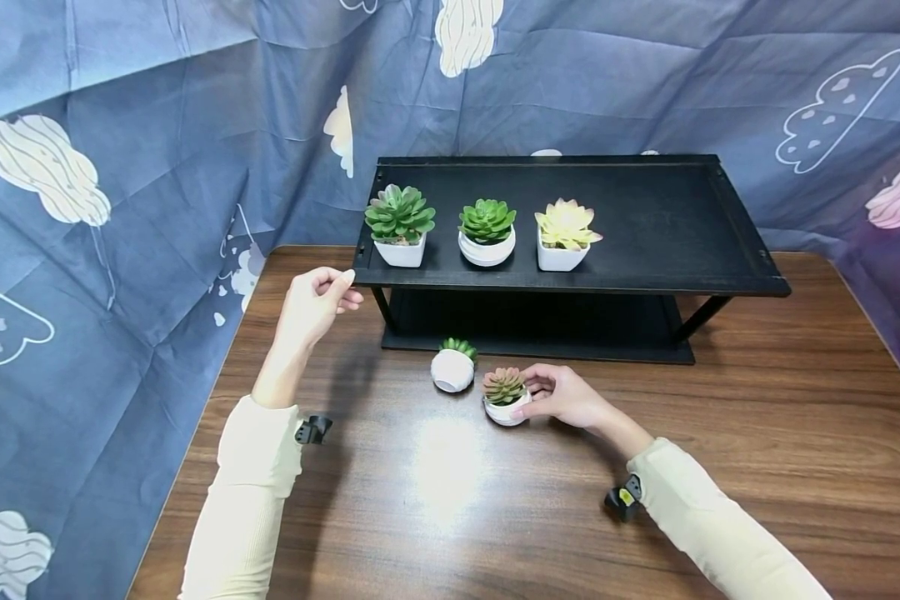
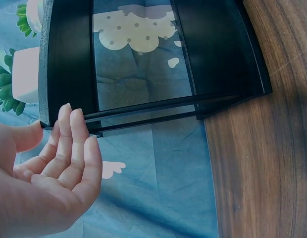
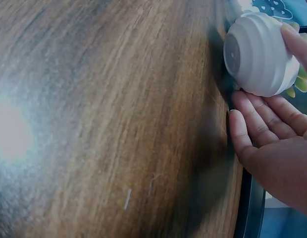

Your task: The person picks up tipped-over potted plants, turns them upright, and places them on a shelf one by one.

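My left hand (image 1: 309, 307) is at the front left corner of a black two-tier shelf (image 1: 660, 221). In the left wrist view the thumb lies over the top board's edge and the fingers are under it, pinching the corner. On the table in front of the shelf, my right hand (image 1: 570, 398) grips a reddish succulent (image 1: 504, 385) in a round white pot (image 3: 262, 54), thumb on one side and fingers on the other. The pot's base shows in the right wrist view. Just left of it, another green succulent (image 1: 457, 347) lies tipped over in its white pot (image 1: 452, 371).
Three potted succulents stand along the shelf's top: a dark green one (image 1: 401, 215) at the left corner, a bright green one (image 1: 487, 221), and a yellow one (image 1: 566, 223). The wooden table (image 1: 817, 417) extends around the shelf, with a blue cloud-print cloth (image 1: 600, 83) hanging behind.
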Demonstrator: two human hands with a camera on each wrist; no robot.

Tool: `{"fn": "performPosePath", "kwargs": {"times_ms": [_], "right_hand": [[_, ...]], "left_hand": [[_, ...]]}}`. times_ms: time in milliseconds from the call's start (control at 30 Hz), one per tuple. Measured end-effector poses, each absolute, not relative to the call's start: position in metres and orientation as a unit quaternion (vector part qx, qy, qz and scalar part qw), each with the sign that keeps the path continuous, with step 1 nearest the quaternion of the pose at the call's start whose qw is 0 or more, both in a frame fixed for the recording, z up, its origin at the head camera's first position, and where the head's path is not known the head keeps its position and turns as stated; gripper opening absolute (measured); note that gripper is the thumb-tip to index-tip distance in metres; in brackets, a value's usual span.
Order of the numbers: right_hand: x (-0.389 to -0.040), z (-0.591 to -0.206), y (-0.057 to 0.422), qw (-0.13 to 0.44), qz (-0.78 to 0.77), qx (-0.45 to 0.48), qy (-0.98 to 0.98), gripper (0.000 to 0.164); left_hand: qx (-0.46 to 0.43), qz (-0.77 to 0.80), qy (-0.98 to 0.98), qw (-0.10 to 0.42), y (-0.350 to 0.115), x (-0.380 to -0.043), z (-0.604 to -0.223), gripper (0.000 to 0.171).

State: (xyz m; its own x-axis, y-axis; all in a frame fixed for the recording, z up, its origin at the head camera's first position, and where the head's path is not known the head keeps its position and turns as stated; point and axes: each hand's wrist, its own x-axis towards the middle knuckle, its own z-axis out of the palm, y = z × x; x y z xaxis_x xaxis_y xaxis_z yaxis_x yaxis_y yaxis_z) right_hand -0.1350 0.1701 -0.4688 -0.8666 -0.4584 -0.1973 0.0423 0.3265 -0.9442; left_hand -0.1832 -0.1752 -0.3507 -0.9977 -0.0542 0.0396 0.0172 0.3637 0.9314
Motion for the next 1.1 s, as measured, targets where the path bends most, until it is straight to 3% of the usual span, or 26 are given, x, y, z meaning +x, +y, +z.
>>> {"fn": "performPosePath", "kwargs": {"times_ms": [1100], "right_hand": [[-0.145,-0.475,0.185,0.264,-0.556,-0.244,0.749,0.064]], "left_hand": [[0.013,-0.565,-0.825,0.027,-0.176,-0.184,-0.351,0.031]]}}
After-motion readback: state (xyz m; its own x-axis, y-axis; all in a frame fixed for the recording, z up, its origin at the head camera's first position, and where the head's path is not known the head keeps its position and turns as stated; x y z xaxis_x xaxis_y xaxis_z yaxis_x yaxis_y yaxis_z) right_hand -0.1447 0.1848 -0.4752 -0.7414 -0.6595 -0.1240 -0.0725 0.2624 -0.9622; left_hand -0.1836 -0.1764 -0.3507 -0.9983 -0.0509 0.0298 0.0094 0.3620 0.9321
